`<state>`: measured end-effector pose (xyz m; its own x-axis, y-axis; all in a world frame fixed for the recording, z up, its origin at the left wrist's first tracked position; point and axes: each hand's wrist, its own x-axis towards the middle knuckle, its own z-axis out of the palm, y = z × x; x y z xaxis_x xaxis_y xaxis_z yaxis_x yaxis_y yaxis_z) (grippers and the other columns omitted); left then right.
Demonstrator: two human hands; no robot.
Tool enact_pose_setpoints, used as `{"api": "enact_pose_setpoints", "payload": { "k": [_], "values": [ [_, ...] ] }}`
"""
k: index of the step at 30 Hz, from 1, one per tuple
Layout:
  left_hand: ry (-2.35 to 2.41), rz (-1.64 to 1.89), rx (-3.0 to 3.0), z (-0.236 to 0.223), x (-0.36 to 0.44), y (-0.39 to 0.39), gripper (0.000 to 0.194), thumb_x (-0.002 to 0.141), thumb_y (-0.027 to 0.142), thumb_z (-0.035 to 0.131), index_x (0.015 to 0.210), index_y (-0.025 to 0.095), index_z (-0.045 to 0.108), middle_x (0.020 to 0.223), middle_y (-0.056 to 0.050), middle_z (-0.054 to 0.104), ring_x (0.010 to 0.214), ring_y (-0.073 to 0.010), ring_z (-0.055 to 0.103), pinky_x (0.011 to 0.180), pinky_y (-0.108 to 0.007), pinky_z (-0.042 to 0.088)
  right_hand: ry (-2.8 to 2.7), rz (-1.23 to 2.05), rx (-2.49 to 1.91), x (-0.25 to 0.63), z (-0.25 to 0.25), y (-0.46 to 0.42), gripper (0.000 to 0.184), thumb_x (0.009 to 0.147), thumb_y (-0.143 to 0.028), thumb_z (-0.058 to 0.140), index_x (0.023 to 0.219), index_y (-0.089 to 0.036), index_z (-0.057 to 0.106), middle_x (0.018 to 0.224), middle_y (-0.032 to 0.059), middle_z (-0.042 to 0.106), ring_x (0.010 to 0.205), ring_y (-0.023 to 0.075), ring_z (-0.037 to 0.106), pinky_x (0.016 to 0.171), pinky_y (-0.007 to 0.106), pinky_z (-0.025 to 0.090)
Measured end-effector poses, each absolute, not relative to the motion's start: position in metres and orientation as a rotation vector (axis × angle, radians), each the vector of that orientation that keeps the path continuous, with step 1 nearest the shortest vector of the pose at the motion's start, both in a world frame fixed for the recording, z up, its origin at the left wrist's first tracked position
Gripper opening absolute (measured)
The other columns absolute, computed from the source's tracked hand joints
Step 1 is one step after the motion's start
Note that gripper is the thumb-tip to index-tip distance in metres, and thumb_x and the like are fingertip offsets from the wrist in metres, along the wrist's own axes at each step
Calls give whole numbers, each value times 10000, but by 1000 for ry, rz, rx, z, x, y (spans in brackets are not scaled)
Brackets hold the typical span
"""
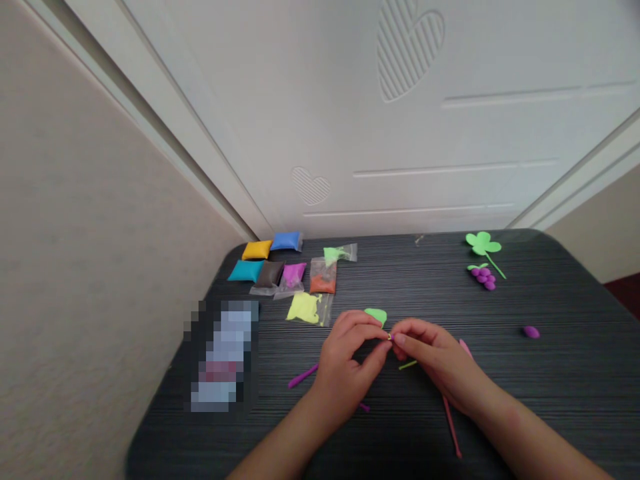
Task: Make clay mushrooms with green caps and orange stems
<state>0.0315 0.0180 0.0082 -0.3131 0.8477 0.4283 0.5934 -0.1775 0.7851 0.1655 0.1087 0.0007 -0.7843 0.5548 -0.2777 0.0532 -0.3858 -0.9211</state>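
My left hand [347, 350] and my right hand [437, 357] meet above the dark table, fingertips pinched together. Between them is a tiny piece of yellow and purple modelling clay [391, 337], mostly covered by the fingers. Just behind the fingertips lies a flat light-green clay piece [377, 316]. A thin yellow-green strip [408, 365] rests under my right hand. Beside my left wrist is a purple stick [303, 376], and the end of another purple piece [365, 407] shows below the palm. A pink modelling tool [451, 427] lies partly hidden under my right hand.
Clay packets stand at the back left, among them a yellow-green one [304, 308] and an orange one [323, 285]. A blurred phone-like object [225, 353] lies left. Rightward are a green clover shape [481, 244], a purple grape cluster [484, 277] and a purple oval [531, 331].
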Motion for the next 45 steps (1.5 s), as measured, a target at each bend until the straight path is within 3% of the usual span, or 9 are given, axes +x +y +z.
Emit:
{"api": "enact_pose_setpoints", "payload": {
  "k": [26, 39, 45],
  "values": [
    [1826, 1477, 1678, 9, 34, 17, 94, 717, 124, 579, 782, 186, 607, 828, -37, 601, 852, -150, 542, 788, -321, 449, -1539, 2198, -875, 164, 4, 107, 186, 726, -354, 599, 744, -169, 614, 658, -15, 528, 648, 105, 452, 647, 249, 335],
    [1813, 1344, 1526, 13, 23, 16, 177, 760, 188, 537, 926, 205, 597, 948, -51, 583, 924, -164, 536, 827, -328, 439, -1630, 2160, -875, 164, 3, 108, 212, 729, -380, 588, 735, -169, 608, 649, -7, 518, 643, 114, 448, 636, 248, 342],
    [1784, 1327, 1498, 10, 28, 15, 358, 713, 187, 597, 1058, 221, 508, 946, -37, 569, 886, -152, 535, 813, -318, 442, -1508, 2242, -899, 164, 5, 105, 181, 730, -353, 592, 747, -175, 620, 645, -18, 520, 629, 100, 439, 618, 238, 322]
  ]
}}
